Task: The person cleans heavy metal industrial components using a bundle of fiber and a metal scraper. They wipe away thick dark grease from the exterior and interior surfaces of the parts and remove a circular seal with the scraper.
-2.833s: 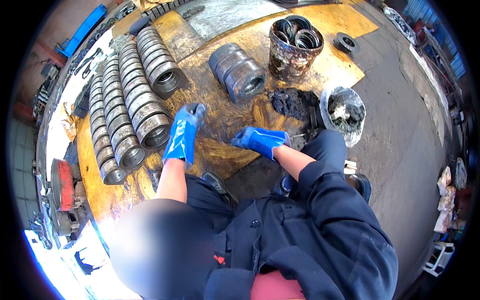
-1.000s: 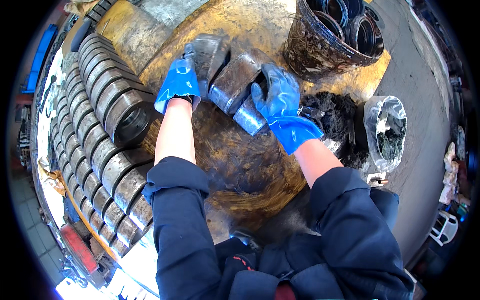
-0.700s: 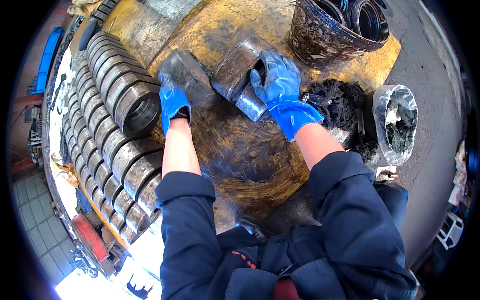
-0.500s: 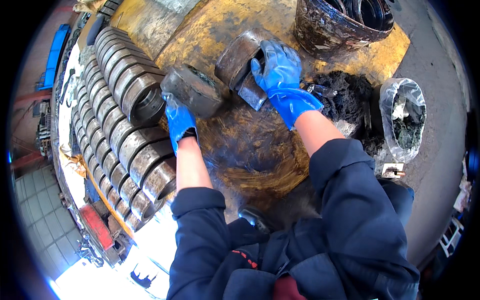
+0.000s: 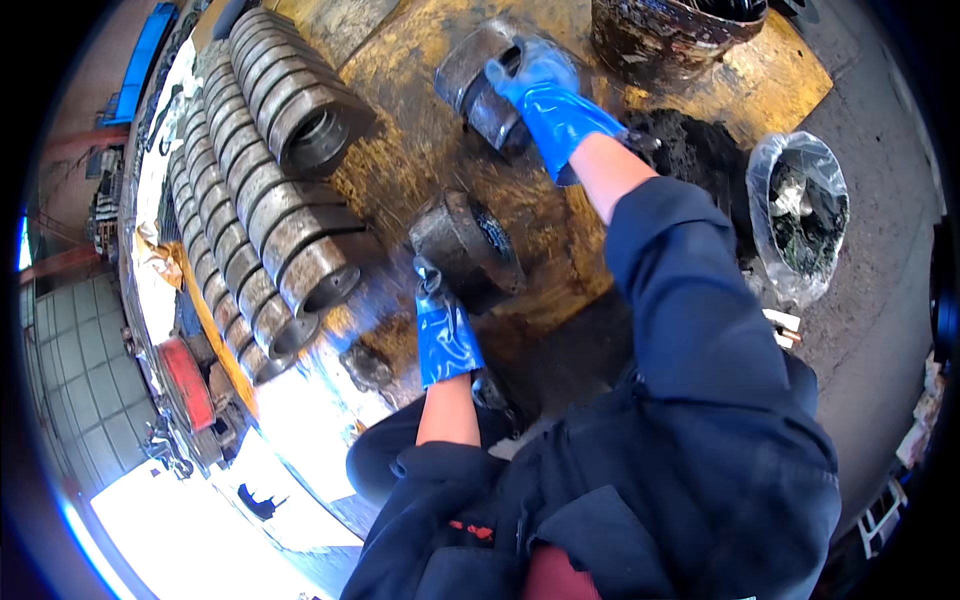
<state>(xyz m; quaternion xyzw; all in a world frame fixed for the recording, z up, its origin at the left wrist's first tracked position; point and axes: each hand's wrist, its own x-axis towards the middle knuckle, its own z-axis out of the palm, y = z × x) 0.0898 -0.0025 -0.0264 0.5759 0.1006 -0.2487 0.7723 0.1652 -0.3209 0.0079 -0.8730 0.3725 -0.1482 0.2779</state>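
L hand point(image 5: 433, 290) is bringing a dark metal ring point(image 5: 443, 235) nearer the body, over the yellow board point(image 5: 385, 180), so it's now sitting apart from the other rings point(image 5: 465, 70), which R hand point(image 5: 540, 75) is touching. Hands apart; can't tell grip, either side.

We wore glossy blue gloves point(image 5: 447, 345), a dark navy jacket point(image 5: 630, 450) with small red marking point(image 5: 473, 530), and reddish undergarment point(image 5: 560, 574).
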